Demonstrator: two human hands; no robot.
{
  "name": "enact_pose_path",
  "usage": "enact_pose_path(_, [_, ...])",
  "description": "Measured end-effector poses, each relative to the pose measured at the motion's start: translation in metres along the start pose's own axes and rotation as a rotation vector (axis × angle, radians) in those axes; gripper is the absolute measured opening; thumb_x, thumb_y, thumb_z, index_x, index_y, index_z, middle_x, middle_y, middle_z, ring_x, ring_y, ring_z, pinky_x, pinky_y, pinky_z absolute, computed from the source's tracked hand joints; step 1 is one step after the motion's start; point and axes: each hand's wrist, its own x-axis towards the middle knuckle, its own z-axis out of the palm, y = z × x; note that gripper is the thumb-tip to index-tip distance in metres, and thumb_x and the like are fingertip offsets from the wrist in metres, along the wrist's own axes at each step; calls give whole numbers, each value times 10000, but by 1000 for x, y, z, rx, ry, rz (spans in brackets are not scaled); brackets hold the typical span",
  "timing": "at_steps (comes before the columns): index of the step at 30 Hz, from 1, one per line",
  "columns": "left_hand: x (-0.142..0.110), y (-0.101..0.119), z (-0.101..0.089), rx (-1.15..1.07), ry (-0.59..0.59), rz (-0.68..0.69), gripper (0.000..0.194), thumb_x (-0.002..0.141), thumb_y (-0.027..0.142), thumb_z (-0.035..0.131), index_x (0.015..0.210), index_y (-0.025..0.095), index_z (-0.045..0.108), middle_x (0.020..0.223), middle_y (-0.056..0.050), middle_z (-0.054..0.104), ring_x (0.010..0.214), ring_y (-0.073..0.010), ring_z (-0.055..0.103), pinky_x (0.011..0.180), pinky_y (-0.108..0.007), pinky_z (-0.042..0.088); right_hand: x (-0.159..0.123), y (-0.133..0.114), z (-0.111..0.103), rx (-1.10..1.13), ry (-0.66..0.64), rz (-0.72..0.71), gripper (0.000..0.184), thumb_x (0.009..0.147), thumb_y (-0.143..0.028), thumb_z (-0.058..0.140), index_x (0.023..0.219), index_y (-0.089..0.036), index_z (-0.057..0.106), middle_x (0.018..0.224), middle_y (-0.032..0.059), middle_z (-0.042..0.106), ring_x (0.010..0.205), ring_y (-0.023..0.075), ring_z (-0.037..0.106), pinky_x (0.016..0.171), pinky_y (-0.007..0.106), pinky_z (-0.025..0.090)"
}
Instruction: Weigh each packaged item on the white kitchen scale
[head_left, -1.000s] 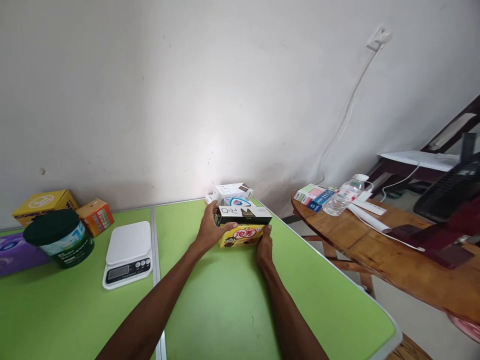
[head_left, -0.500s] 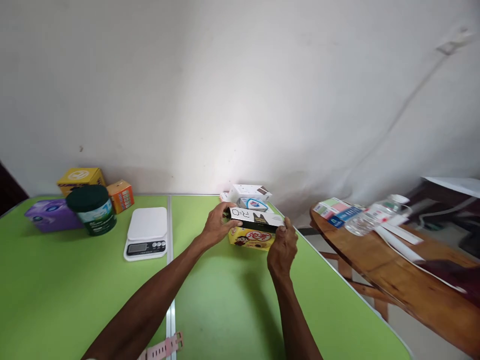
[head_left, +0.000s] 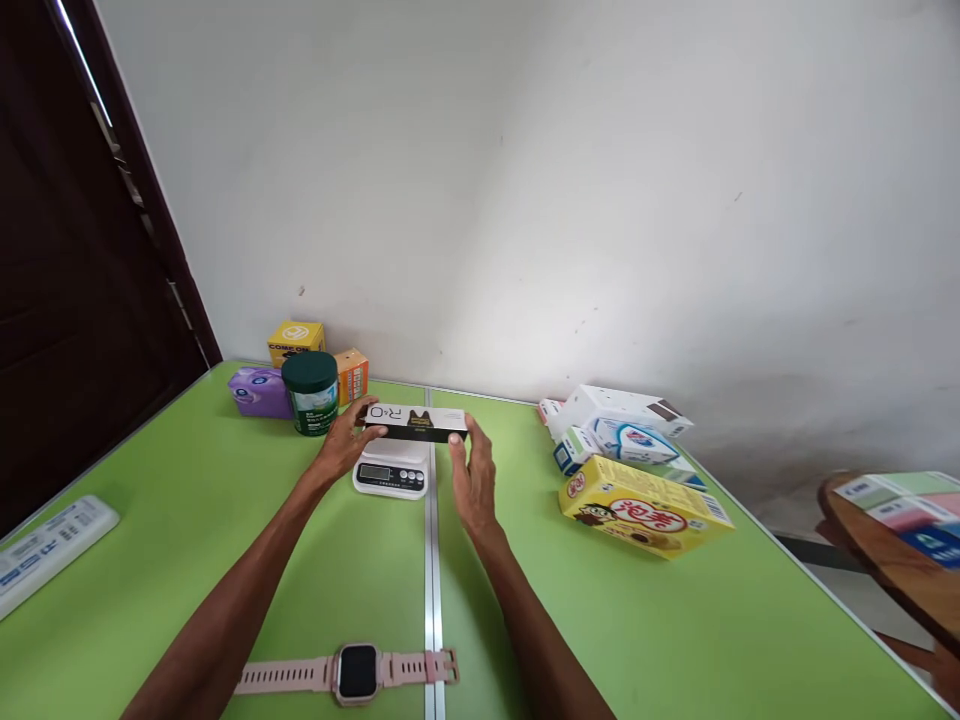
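Between my two hands is a long, flat black and white box [head_left: 417,422], lettered on its top. My left hand [head_left: 346,440] grips its left end, thumb along the front edge. At its right end my right hand [head_left: 472,472] holds on with the thumb at the front corner. The box is at the platform of a white kitchen scale [head_left: 390,479] and hides most of that platform; whether it touches it I cannot tell. The scale's display and buttons show below the box. A green-lidded tub [head_left: 310,393] stands just beyond my left hand.
A pink smartwatch [head_left: 358,673] lies at the near edge of the green table [head_left: 337,580]. Purple pack [head_left: 259,392], yellow box [head_left: 296,340] and orange box [head_left: 352,375] surround the tub. Rightward are a yellow snack box [head_left: 646,508] and several white boxes [head_left: 611,412]. A white pack [head_left: 56,550] lies far left.
Both hands have carried the black and white box leftward, from above the yellow snack box to the scale. The view has swung left, bringing the whole watch and a dark door into sight.
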Motion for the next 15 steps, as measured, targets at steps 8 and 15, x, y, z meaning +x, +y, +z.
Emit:
enact_pose_path(8, [2,-48,-10,40,13,-45,650,841,414,798,1444,195,690,1512,-159,745,1391,-346,720,1250,-554,538,-7,24,28,49,-81,74,756,1051,-820,477,1447,-221,714,1476,218,713,1501,402,576,1299,717,407])
enact_pose_path(15, [-6,-65,-3,-11,29,-55,876,855,543,840,1592,165,553,1631,-220,639,1514,-374,641,1311,-562,485,-15,32,29,63,-88,154,823,1068,-819,415,1557,-192,630,1622,206,636,1546,350,556,1335,627,387])
